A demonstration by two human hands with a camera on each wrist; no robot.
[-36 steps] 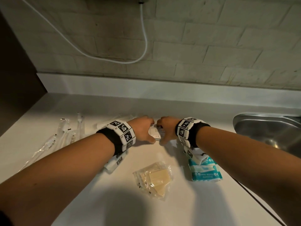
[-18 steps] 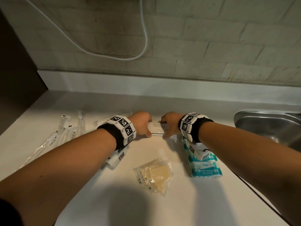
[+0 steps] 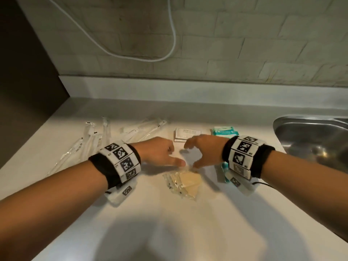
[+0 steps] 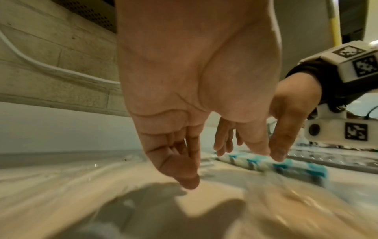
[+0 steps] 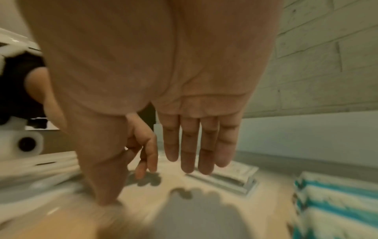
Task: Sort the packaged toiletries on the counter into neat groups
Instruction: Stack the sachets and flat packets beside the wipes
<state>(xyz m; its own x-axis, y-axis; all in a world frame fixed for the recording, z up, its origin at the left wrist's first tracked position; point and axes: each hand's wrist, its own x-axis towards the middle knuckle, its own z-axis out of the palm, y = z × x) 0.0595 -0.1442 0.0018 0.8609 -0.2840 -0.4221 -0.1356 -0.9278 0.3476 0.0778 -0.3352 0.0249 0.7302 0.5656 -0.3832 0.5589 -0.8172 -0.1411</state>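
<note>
Both hands hover low over the counter [image 3: 188, 232], palms down, fingers loose and apart, holding nothing. The left hand [image 3: 160, 153] and right hand [image 3: 204, 152] sit close together, thumbs pointing toward the top edge of one clear packet [image 3: 183, 182] with a yellowish item inside; whether a thumb touches its film cannot be told. Beyond the fingertips lies a small stack of white cards or sachets [image 3: 187, 134]; the right wrist view shows about three layers, the exact count unclear. To its right is one teal-and-white pack [image 3: 225, 131], and more teal packs [image 3: 227, 175] run toward the near side under the right wrist, mostly hidden by the band, so their number cannot be read. At left lie several long clear-wrapped items, one bunch [image 3: 90, 140] by the left edge and another [image 3: 145, 128] nearer the middle; glare and overlap prevent a count. Both wrist views are blurred low down. A steel sink [image 3: 310, 140] is cut off at the right edge. A white cable [image 3: 173, 34] loops on the tiled wall. The near counter is bare, and a strip lies free along the backsplash.
</note>
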